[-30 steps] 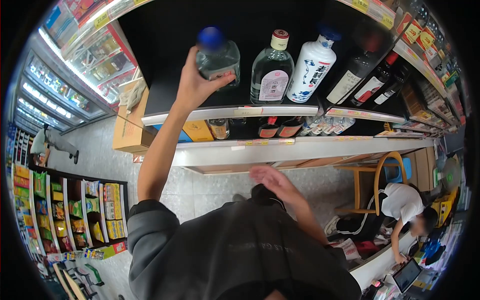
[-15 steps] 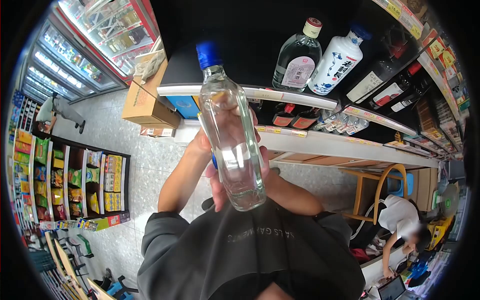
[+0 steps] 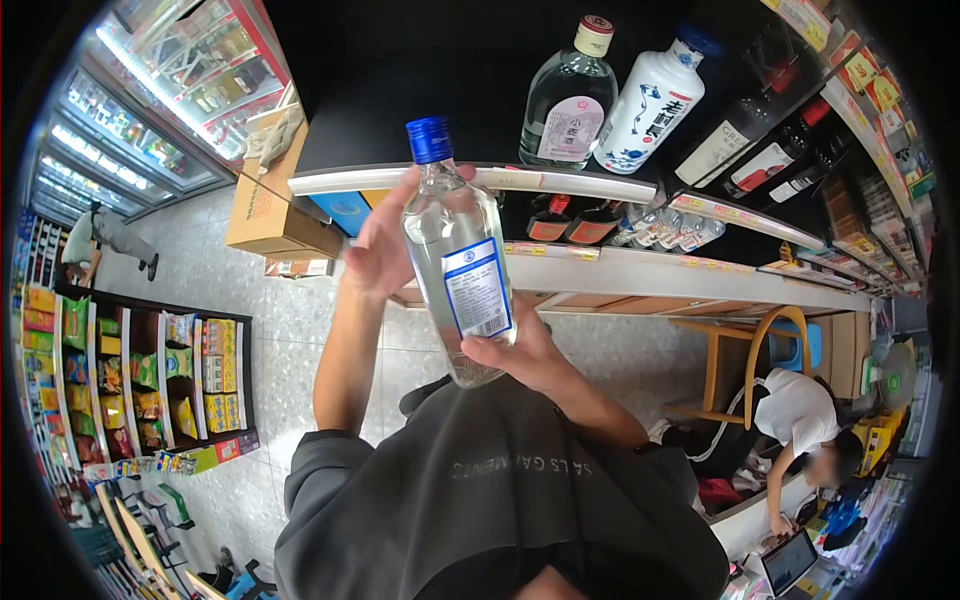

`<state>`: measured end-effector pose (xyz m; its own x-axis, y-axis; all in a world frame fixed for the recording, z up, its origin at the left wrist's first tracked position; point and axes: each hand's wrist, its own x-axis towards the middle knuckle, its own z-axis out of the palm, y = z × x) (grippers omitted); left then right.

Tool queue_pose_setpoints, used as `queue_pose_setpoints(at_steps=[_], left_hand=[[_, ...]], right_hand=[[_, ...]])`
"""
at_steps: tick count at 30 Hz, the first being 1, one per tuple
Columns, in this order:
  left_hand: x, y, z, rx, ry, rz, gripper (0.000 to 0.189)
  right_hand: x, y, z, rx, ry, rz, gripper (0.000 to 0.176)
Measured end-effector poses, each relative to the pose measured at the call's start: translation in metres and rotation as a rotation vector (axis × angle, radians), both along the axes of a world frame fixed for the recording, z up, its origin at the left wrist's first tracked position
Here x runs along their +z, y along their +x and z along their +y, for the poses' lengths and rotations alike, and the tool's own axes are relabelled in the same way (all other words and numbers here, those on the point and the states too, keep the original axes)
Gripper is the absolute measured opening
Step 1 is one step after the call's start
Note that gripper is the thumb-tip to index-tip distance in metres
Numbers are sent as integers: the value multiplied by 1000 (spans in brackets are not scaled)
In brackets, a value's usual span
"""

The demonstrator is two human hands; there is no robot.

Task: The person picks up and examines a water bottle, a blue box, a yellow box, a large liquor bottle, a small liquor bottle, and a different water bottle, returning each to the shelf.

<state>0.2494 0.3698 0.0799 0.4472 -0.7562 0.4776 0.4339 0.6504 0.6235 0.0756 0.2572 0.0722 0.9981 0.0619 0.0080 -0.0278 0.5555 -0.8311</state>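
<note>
A clear glass liquor bottle (image 3: 425, 235) with a blue cap and a blue-edged white label with a barcode is tilted in front of my chest, cap end away from me. My right hand (image 3: 525, 355) is closed around its lower part, thumb across the label's bottom corner. My left hand (image 3: 383, 240) is at the neck, its fingers passing behind the glass and a fingertip showing on the far side. The left thumb stands away from the bottle and is slightly blurred. Whether the left fingers touch the neck is hidden.
Ahead, a black shelf (image 3: 400, 60) holds a clear bottle (image 3: 567, 110), a white bottle (image 3: 647, 110) and wine bottles (image 3: 770, 175). A cardboard box (image 3: 275, 225) stands left of it. Snack racks (image 3: 150, 370) are at left. At right are a wooden chair (image 3: 765, 345) and a seated person (image 3: 795, 415).
The bottle has turned so that its printed label faces me. My right thumb has come onto its front. My left hand has shifted up toward the neck, its thumb now off the glass.
</note>
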Motion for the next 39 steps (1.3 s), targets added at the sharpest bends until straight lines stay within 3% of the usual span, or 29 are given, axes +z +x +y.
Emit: queue_pose_setpoints(at_steps=[2, 4, 7, 10, 12, 13, 15, 16, 18, 19, 20, 21, 22, 23, 24, 26, 27, 32, 34, 35, 36, 38, 39], left_hand=[[17, -5, 5, -12, 53, 44, 112], [33, -17, 3, 228, 355, 10, 114], [35, -21, -2, 282, 360, -71, 103], [35, -26, 1, 440, 462, -203, 94], [34, -36, 3, 555, 540, -314, 89], [34, -47, 2, 621, 534, -200, 83], [33, -64, -10, 752, 502, 53, 60], [25, -63, -13, 799, 465, 59, 46], [21, -53, -6, 693, 429, 126, 41], [17, -48, -2, 692, 434, 130, 41], [13, -40, 1, 460, 269, 210, 41], [9, -33, 2, 227, 104, 283, 43], [6, -32, 1, 231, 110, 288, 43], [2, -31, -1, 23, -61, 329, 42], [-2, -28, -6, -189, -232, 361, 41], [-12, -26, -18, -415, -359, 382, 40], [-15, -27, -23, -444, -383, 382, 39], [-34, -29, -27, -458, -405, 348, 41], [-38, -33, -27, -247, -335, 243, 43], [-35, -30, -21, -185, -168, 165, 49], [-30, -25, -11, -187, -166, 164, 49], [-14, -18, 12, 136, 497, -312, 54], [-1, -20, 20, 187, 611, -406, 48]], right_hand=[[6, 0, -5, -137, -337, 13, 61], [4, 1, -4, -153, -343, 16, 60], [4, 2, -1, -193, -223, 65, 57], [-10, 5, -1, -305, -301, -29, 55], [-18, 7, -4, -420, -535, -102, 58], [-13, 6, -3, -425, -534, -102, 58], [1, 0, 3, -436, -1054, 135, 63], [-1, -4, 5, -435, -1054, 136, 63], [-7, -13, 8, -426, -1213, -193, 69], [-10, -17, 2, -342, -1179, -315, 63], [-15, -18, -7, -340, -1179, -313, 63], [-25, -14, -16, -205, -815, -244, 58], [-36, -11, -23, -68, -447, -167, 54], [-48, -5, -31, 77, -222, -58, 55], [-56, -4, -28, 77, -220, -58, 55], [-66, 3, -19, 355, -5, 129, 69], [-75, 3, -20, 494, 205, 122, 84], [-54, 6, -13, 457, 214, 105, 101], [-59, 2, -7, 259, -92, 88, 96], [-60, 1, -5, 222, -114, 63, 90], [-65, 0, -5, 220, -112, 61, 90], [-80, -3, -7, 8, -363, 27, 82], [-83, -3, -10, 4, -361, 28, 82]])
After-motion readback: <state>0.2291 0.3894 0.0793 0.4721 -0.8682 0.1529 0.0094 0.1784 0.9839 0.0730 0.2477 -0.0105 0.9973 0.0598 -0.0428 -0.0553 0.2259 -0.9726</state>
